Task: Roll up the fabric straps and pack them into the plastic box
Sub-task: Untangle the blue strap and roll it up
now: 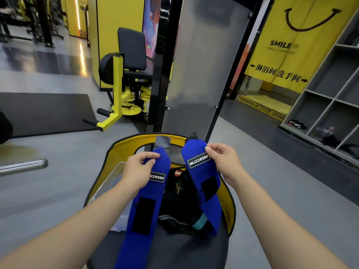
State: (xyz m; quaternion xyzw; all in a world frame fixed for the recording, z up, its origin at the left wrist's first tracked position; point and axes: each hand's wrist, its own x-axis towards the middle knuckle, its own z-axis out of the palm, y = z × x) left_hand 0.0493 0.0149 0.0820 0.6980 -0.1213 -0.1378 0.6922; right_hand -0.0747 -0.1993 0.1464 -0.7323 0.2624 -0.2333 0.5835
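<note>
Head view: our left hand (pixel 138 167) pinches one blue strap (pixel 144 200), our right hand (pixel 223 160) pinches the other strap (pixel 202 171), above the plastic box (pixel 108 181). We judge it best to drop one and roll tightly from the pinched end.

In the lower middle of the frame, the left hand (pixel 138 167) pinches the top end of one blue strap (pixel 139 210), which hangs down toward the bottom edge. To its right, the right hand (pixel 223 160) pinches the top of a second blue strap (pixel 206 183); both carry a BLIZZSTAR label and a black patch. Between them lies a heap of dark straps (pixel 180 206) on a yellow-rimmed seat (pixel 124 146), with a clear plastic box (pixel 114 173) at its left side. A yellow gym machine (pixel 120 98) stands upper left.
</note>
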